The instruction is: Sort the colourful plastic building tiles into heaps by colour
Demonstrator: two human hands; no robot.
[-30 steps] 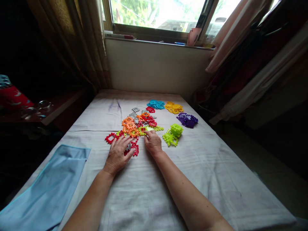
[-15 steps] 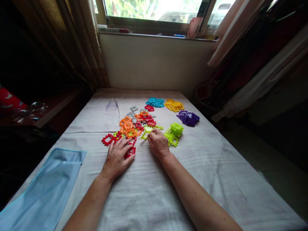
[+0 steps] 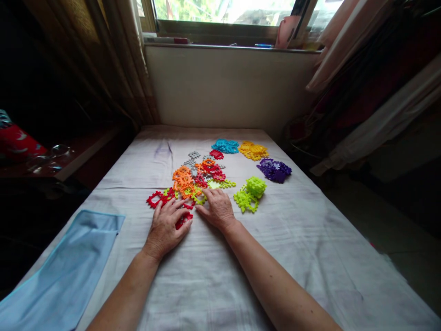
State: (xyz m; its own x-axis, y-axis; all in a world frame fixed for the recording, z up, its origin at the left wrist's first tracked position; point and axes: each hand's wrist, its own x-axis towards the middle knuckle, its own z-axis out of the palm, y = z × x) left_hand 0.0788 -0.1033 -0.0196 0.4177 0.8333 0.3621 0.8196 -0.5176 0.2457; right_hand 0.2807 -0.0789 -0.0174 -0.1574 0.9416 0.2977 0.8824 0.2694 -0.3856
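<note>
My left hand (image 3: 166, 226) lies with spread fingers over red pieces (image 3: 184, 219) near the front of the pile. Beside it, my right hand (image 3: 217, 208) reaches with parted fingers to a lime-green piece (image 3: 200, 198) at the pile's near edge. Orange pieces (image 3: 182, 177) are heaped just beyond my hands, mixed with red and grey pieces (image 3: 194, 155). A separate lime-green heap (image 3: 250, 195) sits to the right of my right hand. Farther back are blue pieces (image 3: 225, 146), yellow pieces (image 3: 253, 151) and purple pieces (image 3: 274, 170).
A light blue cloth (image 3: 69, 262) lies at the left of the sheet-covered surface (image 3: 292, 266). Glasses (image 3: 51, 158) and a red patterned object (image 3: 19, 145) are on a dark shelf at far left. A pink cup (image 3: 287, 32) stands on the windowsill.
My right hand has moved left, away from the separate lime-green heap and towards my left hand. Its fingers have opened out, and a lime-green piece now shows by its fingertips. The view has shifted slightly.
</note>
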